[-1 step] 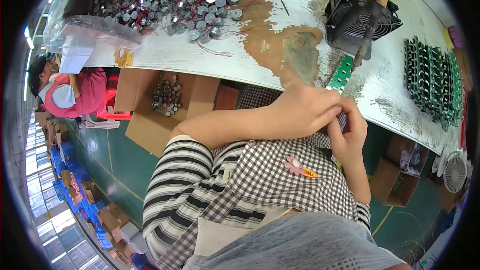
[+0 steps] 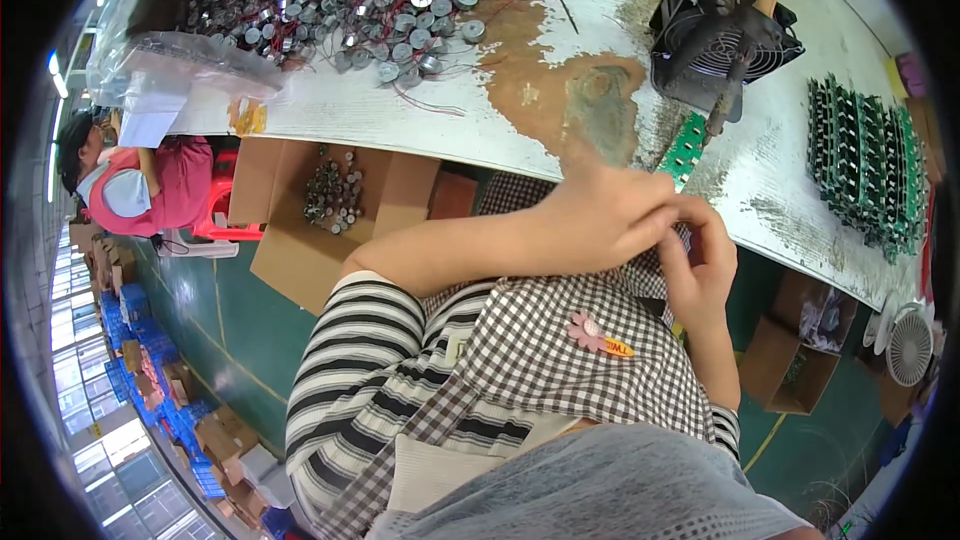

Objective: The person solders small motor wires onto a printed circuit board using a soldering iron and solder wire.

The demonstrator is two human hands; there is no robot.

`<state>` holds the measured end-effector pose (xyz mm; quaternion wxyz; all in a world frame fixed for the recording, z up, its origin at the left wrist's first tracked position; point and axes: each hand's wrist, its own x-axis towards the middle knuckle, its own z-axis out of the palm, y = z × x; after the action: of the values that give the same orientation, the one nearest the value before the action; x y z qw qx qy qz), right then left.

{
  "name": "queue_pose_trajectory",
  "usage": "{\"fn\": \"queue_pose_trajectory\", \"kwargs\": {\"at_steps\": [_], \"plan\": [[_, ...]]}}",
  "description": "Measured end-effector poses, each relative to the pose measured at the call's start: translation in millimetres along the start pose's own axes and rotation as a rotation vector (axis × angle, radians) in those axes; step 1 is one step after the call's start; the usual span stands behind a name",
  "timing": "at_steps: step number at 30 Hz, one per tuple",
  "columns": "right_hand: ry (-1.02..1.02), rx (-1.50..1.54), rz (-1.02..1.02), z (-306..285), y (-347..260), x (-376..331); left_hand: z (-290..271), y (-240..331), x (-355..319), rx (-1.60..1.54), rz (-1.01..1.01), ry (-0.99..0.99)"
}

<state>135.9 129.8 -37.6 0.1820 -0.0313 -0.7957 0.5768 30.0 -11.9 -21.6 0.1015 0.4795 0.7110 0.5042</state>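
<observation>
Both hands meet just off the bench's (image 2: 620, 155) near edge. The left hand (image 2: 600, 220) and right hand (image 2: 700, 265) pinch a small dark part (image 2: 686, 237), mostly hidden between curled fingertips, beside a green circuit strip (image 2: 685, 148).

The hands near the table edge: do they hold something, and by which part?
The left hand and right hand meet fingertip to fingertip, pinching something small between them. It is hidden by the fingers, so the thing and the grip point cannot be told.
</observation>
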Motion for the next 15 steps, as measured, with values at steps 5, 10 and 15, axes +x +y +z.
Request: {"fn": "queue_pose_trajectory", "kwargs": {"at_steps": [5,10,15], "plan": [[0.151,0.353,-0.006,-15.1,20.3,-3.8,-84.4,-51.3,50.7,0.733,0.313,0.360],[0.230,0.309,-0.041,-17.4,20.4,3.8,-119.7,-59.1,87.7,1.235,-0.047,0.208],[0.275,0.241,-0.068,-11.9,23.4,9.3,-131.3,-115.5,78.3,0.984,0.111,0.459]]}}
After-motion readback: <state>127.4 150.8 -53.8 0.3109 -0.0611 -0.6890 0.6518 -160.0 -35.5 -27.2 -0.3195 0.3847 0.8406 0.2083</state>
